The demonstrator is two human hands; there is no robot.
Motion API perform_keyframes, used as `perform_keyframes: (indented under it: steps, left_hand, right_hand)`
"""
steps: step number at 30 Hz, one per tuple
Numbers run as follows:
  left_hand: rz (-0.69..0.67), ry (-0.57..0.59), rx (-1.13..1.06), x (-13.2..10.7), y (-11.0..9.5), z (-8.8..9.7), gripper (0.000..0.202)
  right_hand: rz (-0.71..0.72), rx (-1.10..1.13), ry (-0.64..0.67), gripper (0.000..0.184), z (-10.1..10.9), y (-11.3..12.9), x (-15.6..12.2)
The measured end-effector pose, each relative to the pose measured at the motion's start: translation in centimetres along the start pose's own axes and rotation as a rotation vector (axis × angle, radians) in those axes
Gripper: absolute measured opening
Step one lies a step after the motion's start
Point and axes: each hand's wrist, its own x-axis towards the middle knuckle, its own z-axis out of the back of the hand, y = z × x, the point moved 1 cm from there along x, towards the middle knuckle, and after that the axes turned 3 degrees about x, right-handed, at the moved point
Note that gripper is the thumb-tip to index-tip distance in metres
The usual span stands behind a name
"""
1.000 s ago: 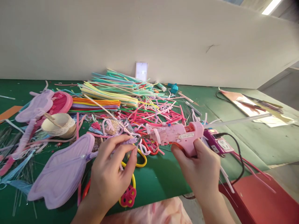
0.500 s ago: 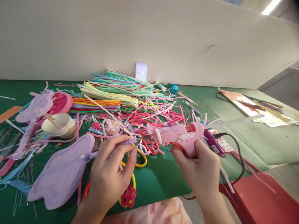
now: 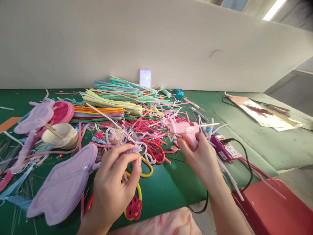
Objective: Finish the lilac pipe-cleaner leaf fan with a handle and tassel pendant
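Observation:
My left hand [image 3: 117,182] is closed, thumb and fingers pinching a lilac stem wrapped in pipe cleaner [image 3: 134,149]. That stem appears to run behind the hand to a large lilac wing-shaped pipe-cleaner piece [image 3: 66,182], though the fingers hide the middle. My right hand [image 3: 202,160] is wrapped around the handle of a pink hot glue gun [image 3: 183,130]. A glue stick [image 3: 209,125] pokes out of its back end. The nozzle points left and stands apart from the stem, over the tangled pipe cleaners. Yellow-handled scissors [image 3: 146,171] lie partly under my left hand.
Bundles of coloured pipe cleaners [image 3: 114,101] are heaped at the back near a propped lit screen [image 3: 145,77]. A paper cup [image 3: 61,135] stands left. At right are a purple power strip [image 3: 226,148], a red stool [image 3: 269,209] and papers with tools [image 3: 264,112].
My right hand has drawn the glue gun away from the stem, back and slightly up, turning it. My left hand keeps its pinch almost in place. The view has shifted a little.

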Motion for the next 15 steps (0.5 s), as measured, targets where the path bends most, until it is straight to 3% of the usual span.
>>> perform_keyframes:
  steps: [4,6,8,10,11,13,15]
  left_hand:
    - [0.023,0.008,-0.023,0.0,0.0,0.1,0.013]
    - [0.040,0.011,-0.031,0.0,0.1,0.3,0.014]
    - [0.059,0.014,-0.046,0.0,0.0,0.4,0.014]
    - [0.078,0.014,-0.070,0.0,0.0,0.6,0.013]
    - [0.086,0.010,-0.081,0.0,-0.1,0.7,0.013]
    - [0.097,0.001,-0.089,0.1,-0.1,0.8,0.012]
    - [0.110,-0.008,-0.083,0.1,-0.2,0.9,0.011]
  right_hand:
    - [-0.023,-0.179,0.045,0.039,-2.1,-3.2,2.4]
    - [0.012,-0.226,0.022,0.037,-2.9,-3.7,2.4]
    - [0.078,-0.192,-0.064,0.038,-3.0,-2.8,1.5]
    - [0.187,0.007,-0.130,0.032,-2.6,-0.7,-0.1]
    - [0.255,0.190,-0.084,0.022,-2.4,0.6,-1.1]
    - [0.280,0.588,0.171,0.011,-2.3,3.1,-3.0]
    - [0.112,0.918,0.450,0.014,-2.7,4.9,-4.5]
